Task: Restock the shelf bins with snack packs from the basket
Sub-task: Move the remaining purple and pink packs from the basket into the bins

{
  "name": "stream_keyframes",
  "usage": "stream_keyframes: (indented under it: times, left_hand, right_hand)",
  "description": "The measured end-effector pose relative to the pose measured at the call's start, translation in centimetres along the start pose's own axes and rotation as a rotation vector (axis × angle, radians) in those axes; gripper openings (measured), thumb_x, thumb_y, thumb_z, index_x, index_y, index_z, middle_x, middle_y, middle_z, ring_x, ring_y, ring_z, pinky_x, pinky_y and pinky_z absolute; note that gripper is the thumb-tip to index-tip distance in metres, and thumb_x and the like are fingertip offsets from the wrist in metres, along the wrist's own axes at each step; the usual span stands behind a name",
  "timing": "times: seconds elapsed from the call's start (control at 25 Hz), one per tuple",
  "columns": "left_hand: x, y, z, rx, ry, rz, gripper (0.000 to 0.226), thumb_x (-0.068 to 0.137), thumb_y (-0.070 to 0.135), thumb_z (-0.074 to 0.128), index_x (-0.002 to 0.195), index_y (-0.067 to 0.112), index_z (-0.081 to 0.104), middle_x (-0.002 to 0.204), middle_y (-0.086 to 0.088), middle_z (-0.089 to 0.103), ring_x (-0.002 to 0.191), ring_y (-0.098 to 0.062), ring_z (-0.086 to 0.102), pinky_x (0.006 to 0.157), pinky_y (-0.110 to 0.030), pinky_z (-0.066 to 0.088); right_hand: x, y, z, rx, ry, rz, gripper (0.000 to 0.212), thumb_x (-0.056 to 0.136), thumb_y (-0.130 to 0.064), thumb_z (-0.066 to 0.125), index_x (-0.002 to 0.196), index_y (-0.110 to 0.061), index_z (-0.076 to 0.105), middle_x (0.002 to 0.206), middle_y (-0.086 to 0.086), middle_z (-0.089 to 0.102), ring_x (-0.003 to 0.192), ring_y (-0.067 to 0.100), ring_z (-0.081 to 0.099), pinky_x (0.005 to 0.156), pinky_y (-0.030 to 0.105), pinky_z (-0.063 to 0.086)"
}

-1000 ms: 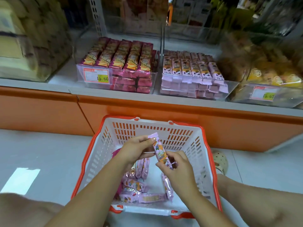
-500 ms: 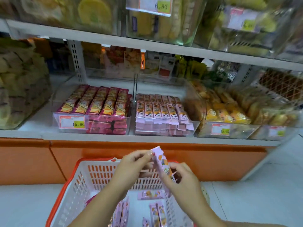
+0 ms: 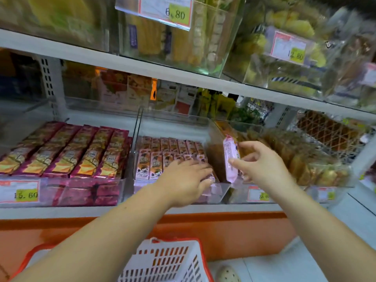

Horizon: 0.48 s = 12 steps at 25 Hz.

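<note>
In the right hand [image 3: 262,165], a pack [image 3: 231,157]: pink, upright, pinched between thumb and fingertips, printed back toward the camera. Narrow grip, closed on the pack's right edge.

Just left of that grip, the left hand [image 3: 187,180]: palm down, fingers straight, flat on the front rows of pink packs [image 3: 154,159] in the middle bin [image 3: 215,195]. Nothing held in it.

Held pack right at the clear wall between the middle bin and the one to its right, near the front corner. Inside or outside that wall: cannot tell.

Further left of the grip, beyond a clear divider, long maroon packs [image 3: 71,151] in neat rows, with a tag [image 3: 19,193] reading 15.60 on the front.

Right of the grip and behind it, brown bags [image 3: 301,157] heaped in a clear bin, close to the fingers.

Straight below the grip, an orange panel [image 3: 234,231] under the shelf edge. Lower and to the left, well apart from both hands, a white basket [image 3: 162,261] with a red rim, cut off by the bottom edge of the view, its contents hidden.

High above the grip, a white shelf [image 3: 142,69] with clear bins of yellow snacks, blurred.
</note>
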State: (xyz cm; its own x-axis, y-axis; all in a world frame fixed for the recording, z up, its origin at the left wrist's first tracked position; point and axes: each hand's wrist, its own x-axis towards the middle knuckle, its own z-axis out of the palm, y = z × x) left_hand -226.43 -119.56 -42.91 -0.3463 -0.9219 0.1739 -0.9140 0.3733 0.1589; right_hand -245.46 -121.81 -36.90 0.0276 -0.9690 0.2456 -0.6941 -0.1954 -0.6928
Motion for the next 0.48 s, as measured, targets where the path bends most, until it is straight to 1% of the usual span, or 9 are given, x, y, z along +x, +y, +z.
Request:
stream_keyframes:
  times: [0.04,0.08,0.16,0.2,0.28,0.36,0.48]
  left_hand:
    - [-0.1,-0.5,0.1,0.017,-0.051,-0.008,0.051,0.1,0.051,0.018,0.148,0.037,0.026,0.157,0.017,0.02,0.145,-0.011,0.018,0.114,-0.047,0.017]
    - [-0.2,-1.1,0.2,0.015,-0.096,-0.019,0.052,0.1,0.053,0.015,0.149,0.038,0.024,0.157,0.019,0.018,0.145,-0.011,0.016,0.115,-0.05,0.014]
    - [-0.8,-1.8,0.1,0.008,-0.145,-0.031,0.053,0.098,0.056,0.012,0.149,0.041,0.019,0.157,0.022,0.013,0.146,-0.009,0.012,0.115,-0.055,0.009]
    - [-1.0,-2.0,0.1,0.009,-0.152,-0.031,0.053,0.098,0.056,0.012,0.149,0.041,0.017,0.157,0.022,0.011,0.146,-0.009,0.01,0.115,-0.055,0.008]
    - [-1.3,-1.9,0.1,0.009,-0.139,-0.028,0.053,0.098,0.056,0.011,0.149,0.042,0.016,0.157,0.022,0.01,0.146,-0.009,0.01,0.115,-0.056,0.007]
    - [-1.3,-1.9,0.2,0.001,-0.118,-0.023,0.053,0.098,0.057,0.011,0.149,0.042,0.016,0.157,0.022,0.011,0.146,-0.009,0.01,0.115,-0.056,0.008]
    - [-1.3,-2.1,0.3,-0.009,-0.109,-0.022,0.054,0.098,0.056,0.012,0.149,0.041,0.019,0.157,0.021,0.013,0.146,-0.009,0.011,0.115,-0.056,0.008]
  right_hand:
    - [0.7,-0.5,0.2,-0.07,-0.007,-0.021,0.037,0.075,-0.036,0.078,0.108,-0.034,0.061,0.08,-0.002,0.068,0.064,0.017,0.065,0.06,0.033,0.056]
    - [1.3,-0.9,0.7,-0.148,-0.015,-0.043,0.035,0.076,-0.038,0.077,0.107,-0.031,0.063,0.082,-0.004,0.067,0.068,0.016,0.064,0.061,0.03,0.053]
    - [1.8,-1.3,2.0,-0.282,-0.012,-0.102,0.035,0.078,-0.042,0.074,0.109,-0.028,0.066,0.088,-0.006,0.067,0.08,0.014,0.063,0.068,0.026,0.048]
    - [1.8,-1.3,2.6,-0.348,0.005,-0.134,0.035,0.079,-0.043,0.072,0.109,-0.027,0.067,0.091,-0.006,0.069,0.085,0.014,0.063,0.071,0.026,0.047]
    - [1.7,-1.0,4.0,-0.493,0.054,-0.19,0.033,0.082,-0.046,0.068,0.109,-0.026,0.068,0.096,-0.002,0.073,0.09,0.02,0.066,0.074,0.03,0.051]
    - [1.6,-0.8,4.9,-0.656,0.09,-0.225,0.03,0.087,-0.047,0.062,0.108,-0.026,0.068,0.096,0.002,0.073,0.09,0.026,0.066,0.071,0.032,0.052]
    - [1.2,-0.2,6.3,-0.808,0.155,-0.258,0.031,0.092,-0.05,0.052,0.101,-0.024,0.067,0.092,0.002,0.072,0.085,0.027,0.067,0.062,0.03,0.046]
